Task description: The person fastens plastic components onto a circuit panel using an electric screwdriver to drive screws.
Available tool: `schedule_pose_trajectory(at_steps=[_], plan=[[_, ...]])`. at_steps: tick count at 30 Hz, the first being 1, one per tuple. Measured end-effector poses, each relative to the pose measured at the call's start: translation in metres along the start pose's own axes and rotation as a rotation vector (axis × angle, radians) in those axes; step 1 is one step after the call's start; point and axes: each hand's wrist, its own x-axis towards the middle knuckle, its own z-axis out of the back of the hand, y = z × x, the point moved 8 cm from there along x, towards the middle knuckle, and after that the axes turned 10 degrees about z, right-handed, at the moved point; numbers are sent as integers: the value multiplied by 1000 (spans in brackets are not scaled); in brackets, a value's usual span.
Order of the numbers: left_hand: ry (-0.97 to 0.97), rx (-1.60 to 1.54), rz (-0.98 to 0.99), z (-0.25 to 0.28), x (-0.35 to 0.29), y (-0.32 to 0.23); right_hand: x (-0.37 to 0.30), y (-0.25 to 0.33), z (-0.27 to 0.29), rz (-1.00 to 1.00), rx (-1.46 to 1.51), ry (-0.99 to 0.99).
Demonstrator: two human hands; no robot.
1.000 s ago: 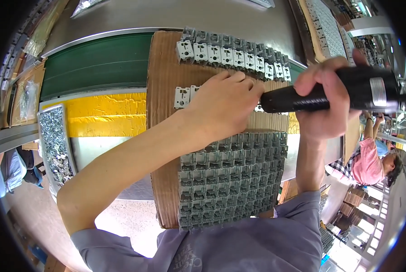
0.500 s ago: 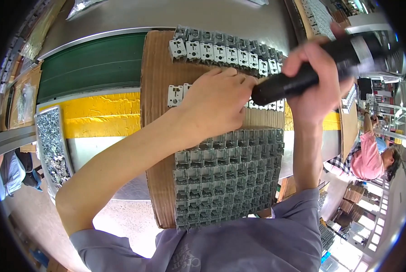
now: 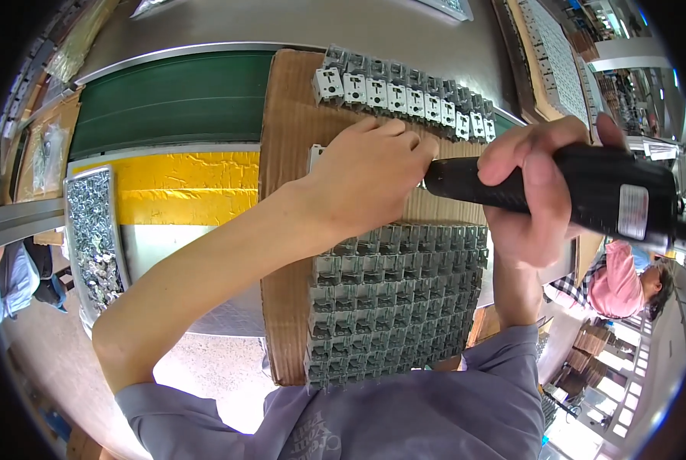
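My right hand is wrapped around a black electric screwdriver, which lies nearly level. Its nose comes up to the fingertips of my left hand, and the bit's tip is hidden. The left fingers are curled down over a middle row of white-faced blocks; what they grip is out of sight. One white block of that row peeks out left of the hand. Beyond it stands a row of white-faced blocks with clear parts behind. Closer to me, several rows of grey, see-through housings fill the cardboard sheet.
A clear tray of small metal screws sits at the left. Beside the cardboard run a green belt and yellow tape. Another loaded board is at the far right. A person in pink is off to the right.
The screwdriver's rear end has swung toward me and its nose stays by my left fingers. My left hand keeps its curled pose. The cardboard appears slightly farther right in view.
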Motion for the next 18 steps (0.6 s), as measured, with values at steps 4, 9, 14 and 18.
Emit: schedule_pose_trajectory(at_steps=[4, 9, 14, 18], plan=[[25, 30, 10, 1, 0, -3, -1, 6, -4, 37, 13, 43], [55, -11, 65, -1, 4, 1, 25, -29, 2, -137, -15, -9], [23, 26, 34, 0, 0, 0, -2, 2, 4, -82, -75, -38], [22, 23, 15, 0, -2, 2, -2, 5, -8, 3, 16, 14]])
